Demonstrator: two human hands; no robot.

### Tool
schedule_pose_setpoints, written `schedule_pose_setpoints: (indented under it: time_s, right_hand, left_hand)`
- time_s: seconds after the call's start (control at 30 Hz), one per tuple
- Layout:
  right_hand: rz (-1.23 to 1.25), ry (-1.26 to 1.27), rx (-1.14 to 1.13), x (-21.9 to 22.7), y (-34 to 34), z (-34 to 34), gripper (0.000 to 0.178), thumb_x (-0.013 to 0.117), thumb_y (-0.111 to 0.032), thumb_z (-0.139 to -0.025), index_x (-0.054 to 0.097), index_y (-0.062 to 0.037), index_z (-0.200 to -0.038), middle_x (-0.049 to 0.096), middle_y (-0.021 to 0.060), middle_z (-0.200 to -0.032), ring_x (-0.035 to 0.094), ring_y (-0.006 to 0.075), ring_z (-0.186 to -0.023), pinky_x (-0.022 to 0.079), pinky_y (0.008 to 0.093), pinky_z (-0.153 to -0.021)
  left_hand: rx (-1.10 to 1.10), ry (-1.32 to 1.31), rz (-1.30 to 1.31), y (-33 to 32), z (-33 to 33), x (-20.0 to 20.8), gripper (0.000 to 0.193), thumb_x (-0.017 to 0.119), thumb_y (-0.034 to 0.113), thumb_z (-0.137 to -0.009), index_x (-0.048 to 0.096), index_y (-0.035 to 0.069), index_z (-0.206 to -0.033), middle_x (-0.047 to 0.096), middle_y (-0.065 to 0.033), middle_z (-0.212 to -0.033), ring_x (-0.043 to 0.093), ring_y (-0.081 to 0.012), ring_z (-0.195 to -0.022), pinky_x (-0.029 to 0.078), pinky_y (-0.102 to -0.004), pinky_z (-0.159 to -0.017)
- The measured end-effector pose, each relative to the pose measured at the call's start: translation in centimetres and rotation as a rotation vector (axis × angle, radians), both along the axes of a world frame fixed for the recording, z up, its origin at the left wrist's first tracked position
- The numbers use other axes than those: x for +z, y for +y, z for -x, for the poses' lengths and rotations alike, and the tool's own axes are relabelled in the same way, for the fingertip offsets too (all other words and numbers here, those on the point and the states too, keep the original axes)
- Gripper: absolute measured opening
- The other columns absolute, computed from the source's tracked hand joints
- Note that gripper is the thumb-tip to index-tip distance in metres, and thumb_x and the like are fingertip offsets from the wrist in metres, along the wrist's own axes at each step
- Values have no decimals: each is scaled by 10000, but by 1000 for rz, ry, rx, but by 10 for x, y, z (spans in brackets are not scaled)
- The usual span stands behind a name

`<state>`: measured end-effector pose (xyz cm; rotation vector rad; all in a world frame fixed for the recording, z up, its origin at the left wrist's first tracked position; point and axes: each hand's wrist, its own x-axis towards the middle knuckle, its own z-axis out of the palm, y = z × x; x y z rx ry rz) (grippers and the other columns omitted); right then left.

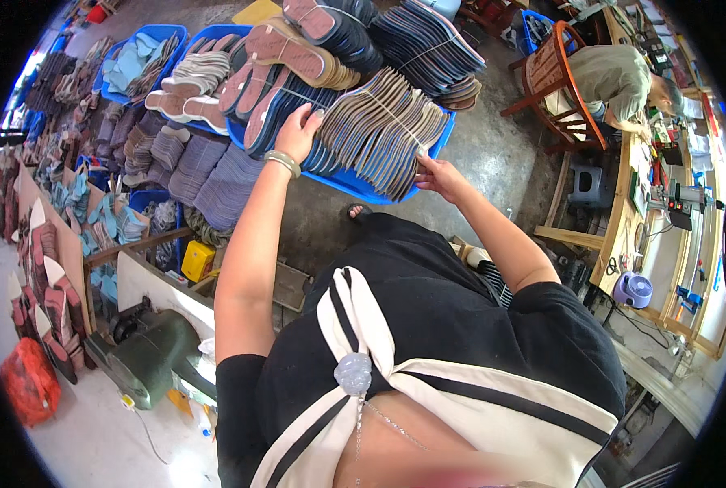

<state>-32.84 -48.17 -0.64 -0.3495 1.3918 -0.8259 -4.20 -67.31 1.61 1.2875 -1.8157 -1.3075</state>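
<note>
Surroundings: on the right, a co-worker [619, 77] in a grey-green top sits in a brown wooden chair [552, 77], bent over a cluttered worktop [617, 220]; a purple fan [633, 289] stands near its closer end, a grey stool [586, 185] beneath. Lower left, a dark green machine [156, 354] and a red bag [30, 382]; a yellow box [198, 260] nearer the middle. Dark stacks [217, 175] stand left of the wearer's left forearm, which partly covers them. Dark sole bundles [428, 53] crowd the far side of the working bundle. Pose: both arms reach forward, elbows spread. Left hand [296, 134], bangled at the wrist, is at the left end of the tan-edged sole bundle [383, 134], fingers pointing away; whether its grip is closed on anything, cannot tell. Right hand [439, 177] is at the opposite end, thumb near the pale string [379, 106], other fingers lower; cannot tell whether this grip is clamped. Containers: the tan-edged sole bundle lies at the near side of a blue tub [356, 189], alongside further soles; farther left, another blue tub [161, 30] contains light-blue pieces [135, 65].
</note>
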Motion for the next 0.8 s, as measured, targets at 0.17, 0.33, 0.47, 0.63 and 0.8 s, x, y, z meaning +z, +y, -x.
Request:
schedule_pose_setpoints:
  time_s: [0.17, 0.33, 0.47, 0.63, 0.8]
  right_hand:
    - [-40, -190, -176, -18, -6, 16, 550, 512, -461, -896, 505, -12, -1215, 557, 143, -1195, 578, 219, -1010, 450, 348, -859]
    - [-135, 208, 260, 6, -33, 31, 517, 536, -481, -870, 606, -15, -1082, 667, 113, -982, 661, 186, -776, 499, 275, -678]
    - [160, 707, 194, 18, -67, 97, 338, 603, -320, -854, 664, -17, -990, 678, 60, -825, 631, 119, -720, 485, 252, -659]
    - [421, 781, -89, 80, -139, 113, 258, 612, -223, -837, 660, -18, -986, 667, 32, -797, 610, 103, -704, 475, 245, -665]
    - [640, 494, 3, 70, -201, 69, 282, 613, -225, -845, 639, -38, -1054, 671, 62, -884, 616, 116, -799, 469, 254, -742]
  left_hand:
    - [-95, 3, -79, -17, 36, -30, 594, 468, 437, -919, 463, -48, -1263, 509, -215, -1265, 485, -268, -1188, 332, -321, -1013]
    - [-23, 251, -457, -6, 33, -32, 585, 460, 471, -924, 520, -30, -1219, 557, -131, -1224, 508, -195, -1128, 348, -297, -981]
    - [1, -209, 194, 1, 52, 8, 473, 553, 386, -874, 546, 23, -1177, 565, -196, -1161, 535, -339, -1085, 411, -376, -930]
    - [37, -148, 338, -2, 72, 44, 342, 603, 221, -850, 558, 21, -1125, 593, -161, -1088, 576, -301, -998, 447, -366, -867]
    - [307, -1, 542, -50, 86, 80, 322, 635, 162, -827, 542, 39, -1110, 559, -112, -915, 563, -231, -790, 464, -351, -723]
